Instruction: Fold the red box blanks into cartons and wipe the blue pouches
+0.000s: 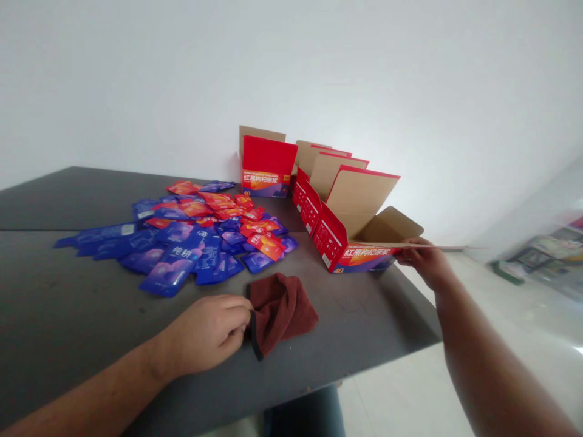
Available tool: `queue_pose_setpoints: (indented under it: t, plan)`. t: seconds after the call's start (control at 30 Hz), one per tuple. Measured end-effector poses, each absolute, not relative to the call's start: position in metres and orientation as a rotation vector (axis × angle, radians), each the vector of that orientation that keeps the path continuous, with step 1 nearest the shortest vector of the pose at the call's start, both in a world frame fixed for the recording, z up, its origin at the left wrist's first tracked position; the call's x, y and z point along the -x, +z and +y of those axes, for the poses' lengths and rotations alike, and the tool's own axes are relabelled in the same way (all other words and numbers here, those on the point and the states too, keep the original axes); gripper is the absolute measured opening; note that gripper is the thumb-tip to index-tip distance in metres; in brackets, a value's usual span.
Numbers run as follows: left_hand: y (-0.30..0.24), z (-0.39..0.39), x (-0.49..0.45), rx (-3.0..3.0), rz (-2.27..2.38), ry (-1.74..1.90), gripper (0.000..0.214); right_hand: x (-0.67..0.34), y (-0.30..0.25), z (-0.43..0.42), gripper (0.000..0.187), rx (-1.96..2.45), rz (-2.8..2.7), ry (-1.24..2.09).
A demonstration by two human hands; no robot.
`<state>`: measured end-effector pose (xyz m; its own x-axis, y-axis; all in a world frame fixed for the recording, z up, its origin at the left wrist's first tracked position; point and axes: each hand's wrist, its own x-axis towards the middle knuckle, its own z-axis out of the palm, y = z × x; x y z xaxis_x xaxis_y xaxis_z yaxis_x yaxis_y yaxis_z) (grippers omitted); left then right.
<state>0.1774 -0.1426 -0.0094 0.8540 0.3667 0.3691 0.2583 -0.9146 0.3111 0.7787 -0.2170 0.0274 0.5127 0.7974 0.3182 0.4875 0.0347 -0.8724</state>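
My left hand is closed on the edge of a brown cloth, which lies crumpled on the dark table near its front edge. My right hand grips the front flap of the nearest red cardboard box at its right corner. That box stands upright with its flaps spread and brown cardboard showing inside. To the left is a loose pile of blue pouches and red-orange pouches, apart from both hands.
Behind the nearest box, more opened boxes stand in a row, their lids raised. Another open box stands at the back by the white wall. The table's right edge drops to a pale floor, with a blurred shelf beyond.
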Motion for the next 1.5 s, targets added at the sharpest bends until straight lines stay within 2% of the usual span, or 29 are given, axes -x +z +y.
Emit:
queue_pose_setpoints:
  t: [0.23, 0.43, 0.57, 0.8, 0.97, 1.03, 1.1, 1.3, 1.5]
  plan:
    - [-0.009, -0.142, -0.177, -2.775, 0.484, 0.602, 0.020, -0.764, 0.026, -0.218, 0.090, 1.641, -1.082, 0.232]
    - [-0.009, -0.141, -0.176, -2.783, 0.497, 0.561, 0.019, -0.754, 0.023, -0.220, 0.125, 1.682, -1.031, 0.138]
    - [-0.008, -0.140, -0.175, -2.780, 0.490, 0.551, 0.018, -0.745, 0.025, -0.221, 0.130, 1.716, -0.972, 0.118]
    - [-0.001, -0.140, -0.174, -2.785, 0.525, 0.452, 0.017, -0.704, 0.032, -0.259, 0.107, 1.784, -0.715, 0.025]
    - [0.002, -0.135, -0.172, -2.780, 0.563, 0.400, 0.020, -0.625, 0.020, -0.309, 0.069, 1.730, -0.571, -0.144]
    - [0.006, -0.132, -0.169, -2.773, 0.593, 0.391, 0.024, -0.589, 0.013, -0.321, 0.046, 1.765, -0.823, -0.134]
    - [0.011, -0.130, -0.162, -2.765, 0.621, 0.388, 0.029, -0.559, 0.010, -0.324, 0.035, 1.738, -1.076, -0.101]
    - [0.026, -0.101, -0.131, -2.802, 0.725, 0.368, 0.036, -0.492, 0.038, -0.278, 0.023, 1.524, -1.833, -0.036]
    - [0.036, -0.044, -0.095, -2.667, 1.495, 0.480, 0.035, -0.437, 0.071, -0.198, 0.016, 1.326, -2.313, 0.072]
